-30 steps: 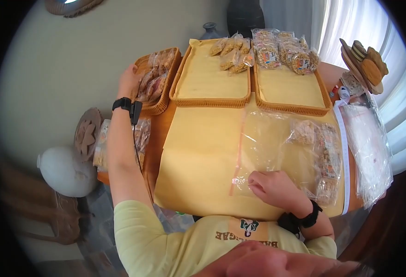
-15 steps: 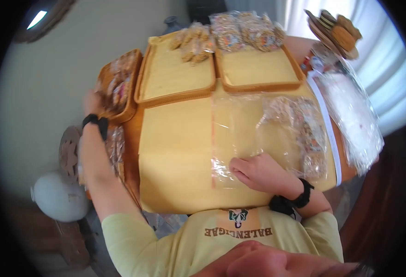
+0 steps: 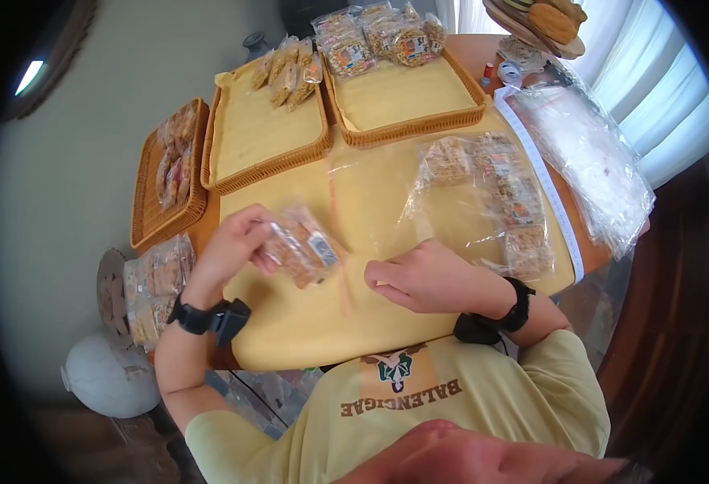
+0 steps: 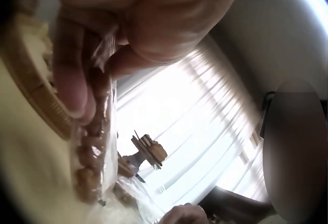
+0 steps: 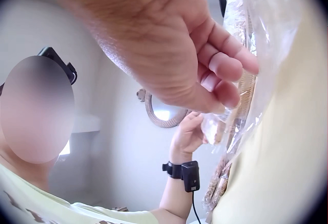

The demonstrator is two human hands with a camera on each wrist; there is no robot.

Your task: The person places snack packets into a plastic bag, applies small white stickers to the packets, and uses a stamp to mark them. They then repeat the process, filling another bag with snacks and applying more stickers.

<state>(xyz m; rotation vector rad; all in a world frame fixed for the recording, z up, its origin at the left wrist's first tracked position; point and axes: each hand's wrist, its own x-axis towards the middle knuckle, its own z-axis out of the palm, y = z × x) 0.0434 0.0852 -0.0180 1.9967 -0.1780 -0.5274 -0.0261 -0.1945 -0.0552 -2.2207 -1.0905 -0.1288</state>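
My left hand (image 3: 246, 242) pinches a clear packet (image 3: 304, 246) of brown snack pieces by its edge, above the yellow cover (image 3: 282, 315). In the left wrist view the packet (image 4: 92, 167) hangs edge-on between thumb and fingers. Curled over the near side of a large clear plastic bag (image 3: 371, 198), my right hand (image 3: 431, 278) pinches its film with thumb and fingertips (image 5: 228, 93). Several packets of puffed snack (image 3: 508, 189) lie inside the bag at its right end. The bag's reddish-edged side faces my left hand.
A narrow wicker basket (image 3: 146, 218) with packets stands at the left. Two lined wicker trays (image 3: 270, 171) hold more packets at the back. Wrapped snacks (image 3: 157, 286) stack at the left edge. A measuring strip (image 3: 544, 194) and a pile of clear bags (image 3: 584, 161) lie at the right.
My left hand has come from the narrow basket toward the bag, now carrying a packet. My right hand stays at the bag's near side. The head view has turned, shifting the scene.
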